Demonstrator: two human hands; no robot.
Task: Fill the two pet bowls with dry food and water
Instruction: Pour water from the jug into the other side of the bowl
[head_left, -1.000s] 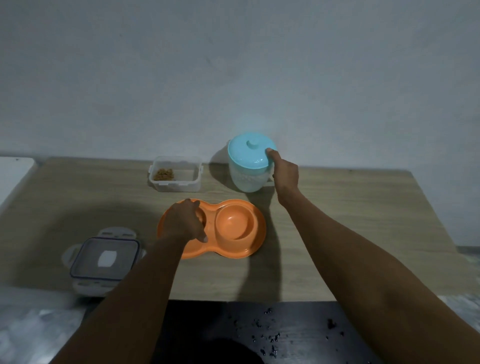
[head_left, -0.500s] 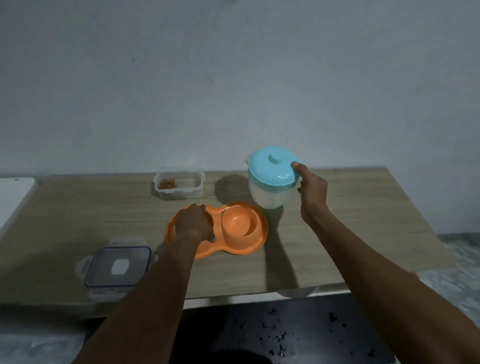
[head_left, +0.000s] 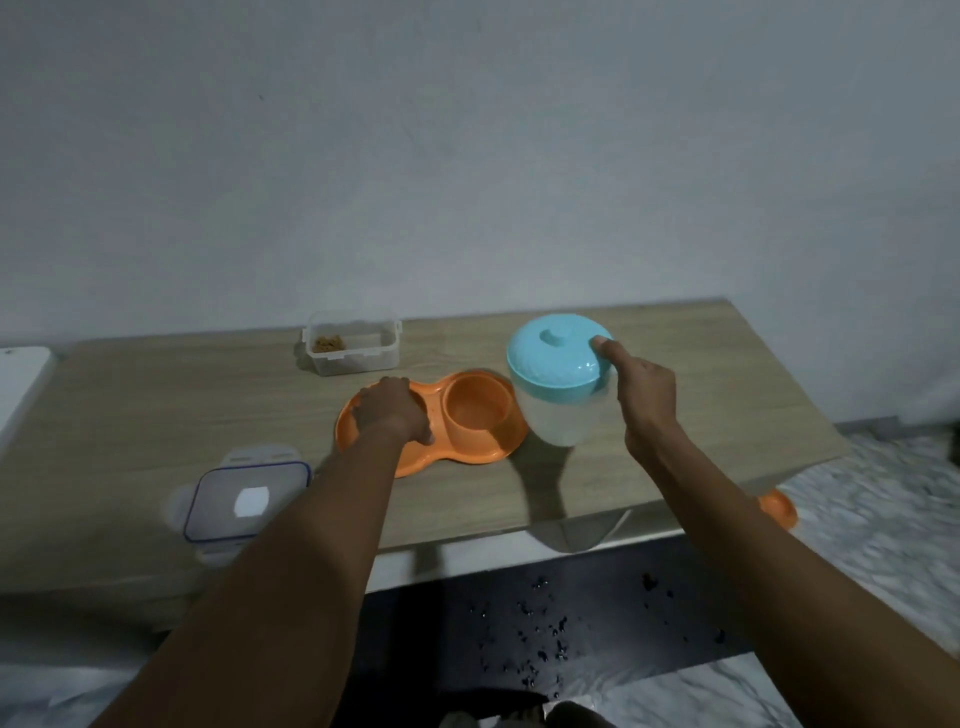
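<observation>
An orange double pet bowl (head_left: 483, 447) lies in the middle of the wooden table (head_left: 130, 405). My left hand (head_left: 392, 415) rests on its left bowl and hides that bowl; the right bowl looks empty. My right hand (head_left: 641, 395) grips the handle side of a translucent water jug with a light blue lid (head_left: 556, 369), thumb on the lid, held just right of the bowls and lifted off the table. A clear food container (head_left: 353, 343) with a little brown dry food stands behind the bowls.
The container's clear lid with a blue seal (head_left: 247, 499) lies at the front left of the table. An orange object (head_left: 776, 506) shows below the table's right front corner. A white surface (head_left: 21, 384) borders the table's left end. Dark floor with crumbs lies in front.
My right hand has carried the jug from the back of the table forward and right, close beside the right bowl. My left hand stays on the left bowl. My head has moved back.
</observation>
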